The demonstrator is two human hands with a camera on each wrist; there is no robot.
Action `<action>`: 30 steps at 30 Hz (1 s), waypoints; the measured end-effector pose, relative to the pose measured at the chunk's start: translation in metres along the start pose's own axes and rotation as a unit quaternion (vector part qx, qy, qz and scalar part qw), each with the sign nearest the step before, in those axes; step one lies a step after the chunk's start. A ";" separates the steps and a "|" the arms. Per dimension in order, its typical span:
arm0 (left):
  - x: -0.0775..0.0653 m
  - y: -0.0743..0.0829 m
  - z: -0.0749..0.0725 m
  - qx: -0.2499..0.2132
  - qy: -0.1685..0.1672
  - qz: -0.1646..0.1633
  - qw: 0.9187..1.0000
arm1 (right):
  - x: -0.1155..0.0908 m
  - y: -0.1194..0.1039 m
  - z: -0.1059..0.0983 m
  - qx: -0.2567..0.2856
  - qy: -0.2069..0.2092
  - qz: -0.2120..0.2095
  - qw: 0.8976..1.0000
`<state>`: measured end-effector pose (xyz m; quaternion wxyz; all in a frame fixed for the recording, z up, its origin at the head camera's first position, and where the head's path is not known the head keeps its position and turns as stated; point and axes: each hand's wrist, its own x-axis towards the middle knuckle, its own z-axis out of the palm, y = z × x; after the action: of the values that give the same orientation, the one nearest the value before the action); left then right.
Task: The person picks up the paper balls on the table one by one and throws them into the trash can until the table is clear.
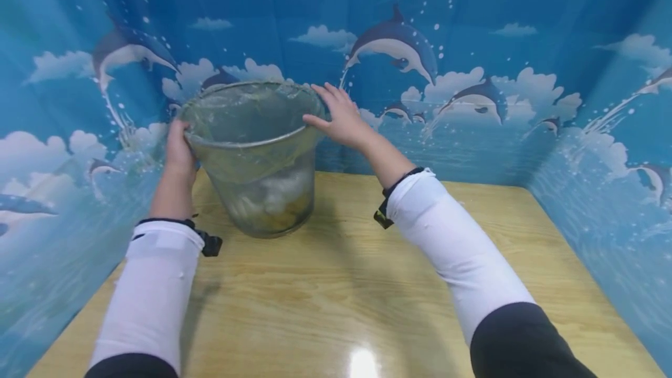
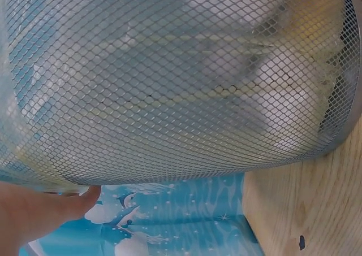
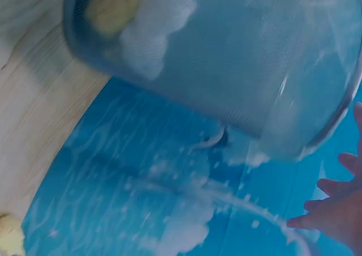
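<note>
A metal mesh trash bin (image 1: 310, 191) stands slightly tilted at the back left of the table, lined with a thin see-through plastic bag (image 1: 236, 162) folded over its rim. White and yellowish crumpled contents (image 2: 288, 98) show through the mesh near the bottom. My left hand (image 1: 180, 153) grips the bin's left side at the rim, its thumb at the bag's edge; part of the hand is hidden behind the bin. Beside the right rim, my right hand (image 1: 343, 118) has its fingers spread. In the right wrist view those fingers (image 3: 334, 186) stand just off the rim.
The wooden table (image 1: 294, 296) runs back to a blue curtain (image 1: 472, 10) printed with dolphins and clouds, which encloses the back and both sides. A small pale yellow lump (image 3: 10, 234) shows at the lower left corner of the right wrist view.
</note>
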<state>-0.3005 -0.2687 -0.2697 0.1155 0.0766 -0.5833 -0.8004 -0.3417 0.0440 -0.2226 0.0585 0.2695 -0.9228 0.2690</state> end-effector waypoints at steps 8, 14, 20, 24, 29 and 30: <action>0.003 0.000 0.001 0.005 0.005 0.013 1.000 | -0.027 0.056 -0.019 -0.001 0.018 0.059 0.998; 0.003 -0.001 0.000 0.049 0.008 -0.031 0.998 | -0.053 0.100 -0.024 -0.027 0.016 0.115 0.993; 0.003 -0.003 0.000 0.058 0.008 -0.033 0.998 | -0.077 0.138 -0.025 -0.038 -0.007 0.161 0.986; 0.004 -0.003 0.001 0.059 0.007 -0.031 0.998 | -0.091 0.156 -0.020 -0.047 -0.027 0.185 0.981; 0.003 -0.004 0.001 0.063 0.018 -0.031 0.997 | -0.102 0.173 -0.009 -0.056 -0.042 0.203 0.977; 0.003 -0.004 0.002 0.067 0.020 -0.031 0.997 | -0.105 0.176 -0.007 -0.057 -0.046 0.206 0.976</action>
<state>-0.3041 -0.2668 -0.2733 0.0970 0.1176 -0.6303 -0.7613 -0.3465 0.2213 -0.3254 -0.0253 0.0823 -0.9739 0.2100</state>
